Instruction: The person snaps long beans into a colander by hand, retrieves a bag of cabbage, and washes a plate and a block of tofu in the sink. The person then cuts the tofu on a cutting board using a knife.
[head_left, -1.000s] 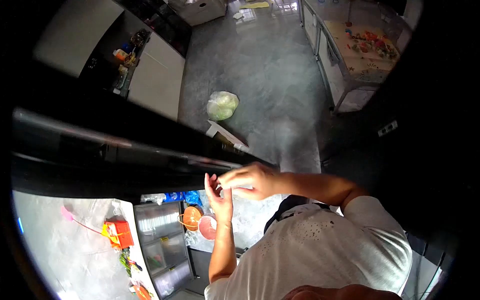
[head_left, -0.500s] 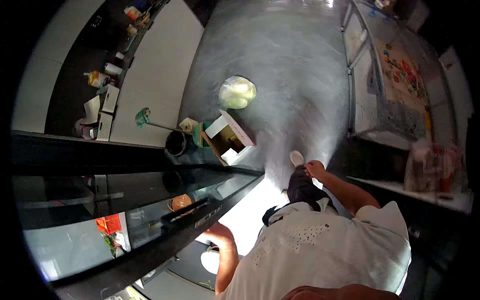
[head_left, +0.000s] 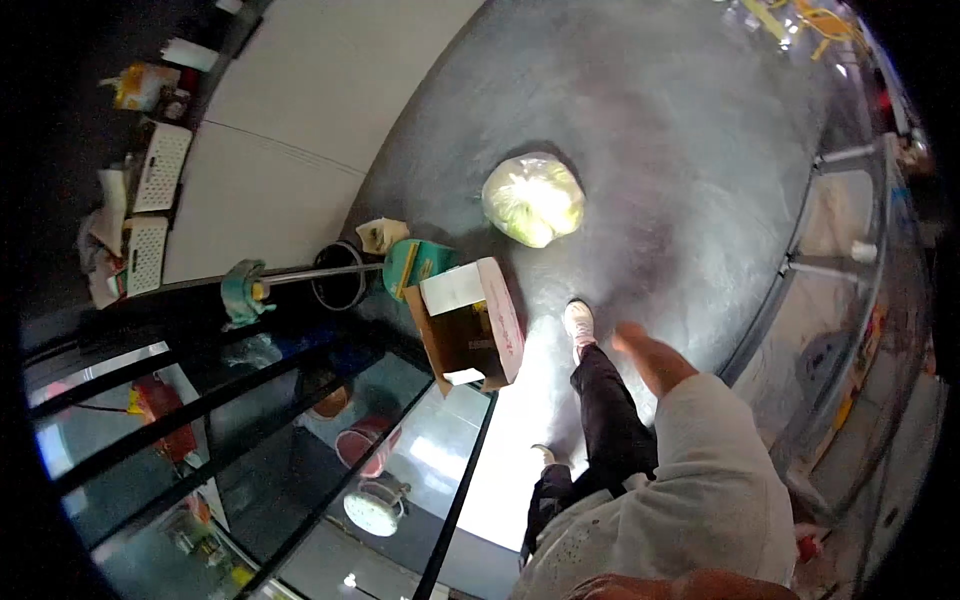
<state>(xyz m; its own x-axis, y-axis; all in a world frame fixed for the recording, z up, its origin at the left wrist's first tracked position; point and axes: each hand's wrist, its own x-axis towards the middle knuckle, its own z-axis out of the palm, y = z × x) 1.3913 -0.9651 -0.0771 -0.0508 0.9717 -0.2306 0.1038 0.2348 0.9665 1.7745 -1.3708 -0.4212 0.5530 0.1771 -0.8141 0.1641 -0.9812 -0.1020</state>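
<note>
My right hand (head_left: 632, 341) hangs over the floor, just beyond my forward shoe (head_left: 578, 323). It is small and blurred, so its fingers and anything in them cannot be made out. My left hand is out of view. Ahead on the grey floor rests a clear plastic bag (head_left: 533, 200) with pale green contents. Nearer, to the left of my shoe, stands an open cardboard box (head_left: 503, 320) with its flaps up.
Beside the box are a green bin (head_left: 425, 262), a black bucket (head_left: 338, 275) and a long-handled tool (head_left: 320, 272). Dark-framed glass panels (head_left: 300, 430) fill the lower left. White cabinets (head_left: 290, 110) line the left, and a mesh-sided playpen (head_left: 830, 240) the right.
My hands were together, then parted; my left hand has left the view. My right hand has stayed low by my leg. The bag and box now appear closer, and the glass panels show at a different angle.
</note>
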